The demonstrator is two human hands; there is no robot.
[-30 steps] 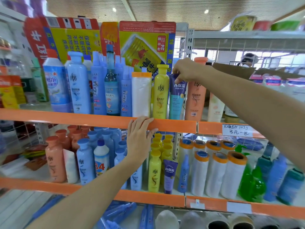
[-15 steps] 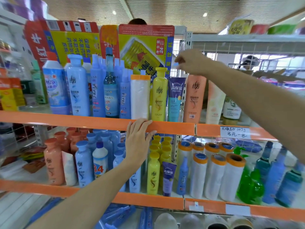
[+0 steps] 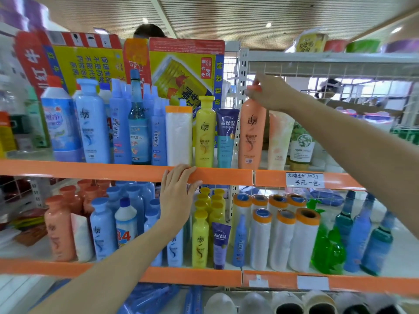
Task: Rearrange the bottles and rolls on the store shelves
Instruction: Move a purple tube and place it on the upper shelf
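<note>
Upper shelf, far left: a crowded rank of blue bottles [image 3: 93, 123] stands shoulder to shoulder, tall and narrow, so a knock to one would likely carry down the row. Next along, a white roll with an orange cap [image 3: 178, 134] stands upright just beside a yellow bottle [image 3: 204, 132], then a dark blue tube [image 3: 227, 137] on its cap; the tube looks the least steady of the lot and would probably tip first if its neighbour shifts. Below these the left hand [image 3: 175, 199] lies flat, fingers straight, over the orange shelf edge [image 3: 113, 169], holding nothing, only bracing; leaning harder there could shake the whole shelf. Right of the tube, the orange bottle [image 3: 251, 134] stands on the upper shelf, touching or nearly touching the tube on one side and a pale peach tube [image 3: 280, 139] on the other. The right hand [image 3: 271, 94] has fingers curled about the orange bottle's cap, gripping it from above. Risks as I judge them: a lift by the cap alone may swing the body into either tube; the cap could slip or loosen under the bottle's weight; the wire shelf overhead leaves little headroom, so a straight pull up may snag. Lower shelf right, orange-capped rolls [image 3: 281, 236] stand packed, well apart from the action.
</note>
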